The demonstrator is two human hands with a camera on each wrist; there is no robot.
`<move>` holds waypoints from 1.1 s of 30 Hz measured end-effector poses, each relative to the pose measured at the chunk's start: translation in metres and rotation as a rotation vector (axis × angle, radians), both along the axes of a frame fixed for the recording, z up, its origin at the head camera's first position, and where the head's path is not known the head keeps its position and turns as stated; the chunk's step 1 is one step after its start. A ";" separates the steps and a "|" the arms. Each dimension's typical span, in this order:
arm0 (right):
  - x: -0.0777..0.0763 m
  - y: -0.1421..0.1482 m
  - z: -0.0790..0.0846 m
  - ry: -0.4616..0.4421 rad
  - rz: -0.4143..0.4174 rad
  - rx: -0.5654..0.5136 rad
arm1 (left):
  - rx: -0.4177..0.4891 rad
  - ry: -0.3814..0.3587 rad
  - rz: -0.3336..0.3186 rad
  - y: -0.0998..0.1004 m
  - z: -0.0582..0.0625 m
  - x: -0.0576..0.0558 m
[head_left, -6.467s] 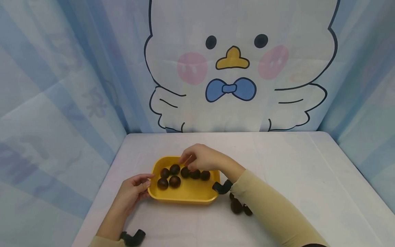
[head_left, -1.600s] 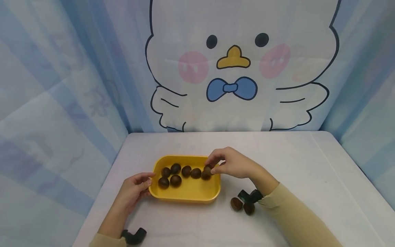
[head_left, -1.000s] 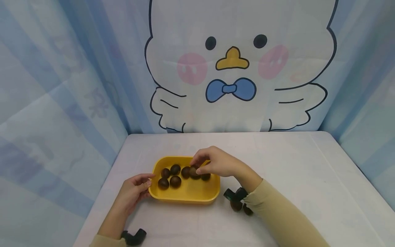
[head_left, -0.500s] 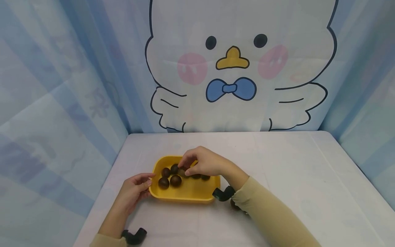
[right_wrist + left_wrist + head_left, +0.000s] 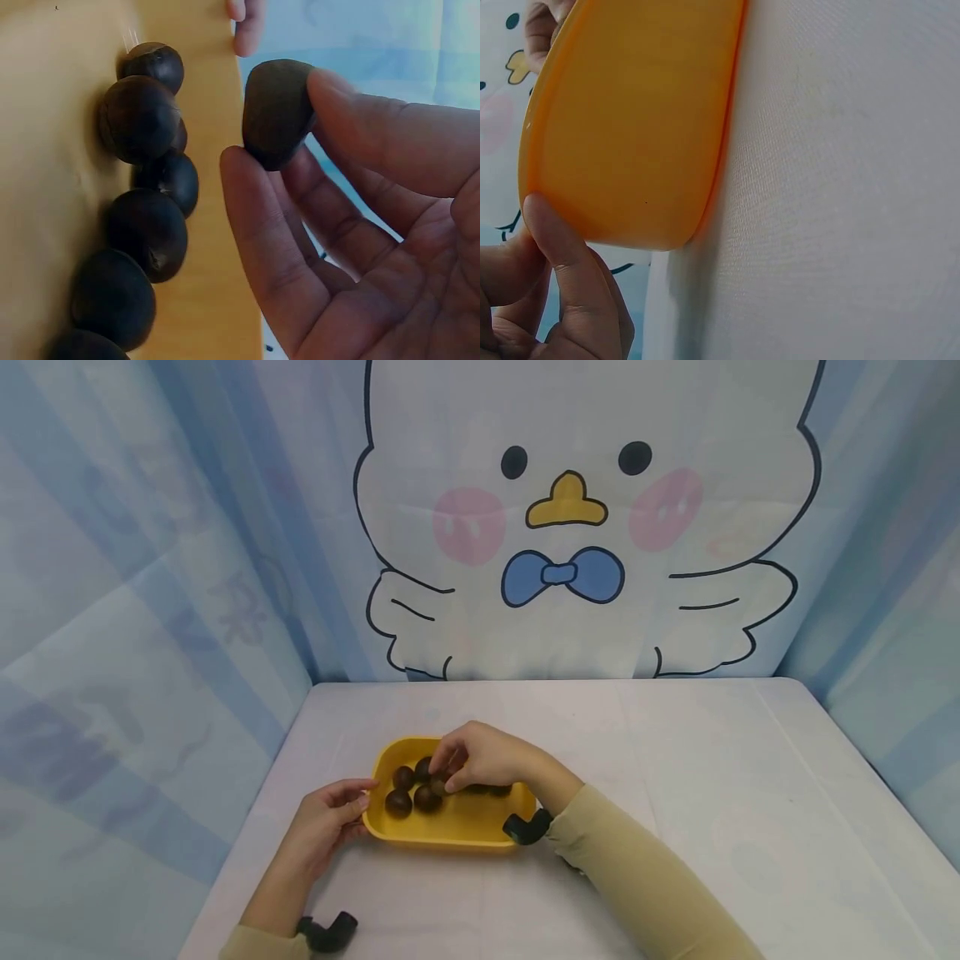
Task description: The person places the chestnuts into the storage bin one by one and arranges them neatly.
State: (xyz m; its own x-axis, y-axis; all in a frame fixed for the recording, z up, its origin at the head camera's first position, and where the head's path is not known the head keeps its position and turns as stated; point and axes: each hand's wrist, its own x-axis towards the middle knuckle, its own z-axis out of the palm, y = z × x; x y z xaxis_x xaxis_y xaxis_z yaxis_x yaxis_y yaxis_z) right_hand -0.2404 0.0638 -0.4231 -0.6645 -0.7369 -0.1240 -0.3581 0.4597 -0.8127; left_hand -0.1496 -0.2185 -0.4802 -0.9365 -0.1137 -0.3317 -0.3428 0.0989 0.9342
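Observation:
My left hand (image 5: pixel 318 827) pinches the left end of a yellow tray (image 5: pixel 472 831), fingers and thumb at its rim; the left wrist view shows the tray's outer wall (image 5: pixel 637 127) up close. Over the tray, my right hand (image 5: pixel 491 756) holds a brown chestnut (image 5: pixel 277 112) between thumb and fingertips. Beneath it, several dark chestnuts (image 5: pixel 146 232) lie in the tray in uneven rows. In the head view, the right hand partly covers the chestnuts at the tray's back, while those at the left, such as one chestnut (image 5: pixel 398 803), show plainly.
The tray stands on a white-covered table (image 5: pixel 712 793). A dark sliver shows at the edge of the right sleeve (image 5: pixel 637 877), which hides the spot beside the tray. Behind the table hangs a curtain (image 5: pixel 562 635) with a cartoon bird.
Of three chestnuts on the table earlier, one was picked up. My right hand has carried a chestnut leftward over the tray from its right end. The left hand stays at the rim.

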 end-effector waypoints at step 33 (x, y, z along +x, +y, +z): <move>-0.012 -0.020 -0.014 0.097 0.040 0.256 | -0.006 0.017 -0.017 -0.003 -0.002 -0.002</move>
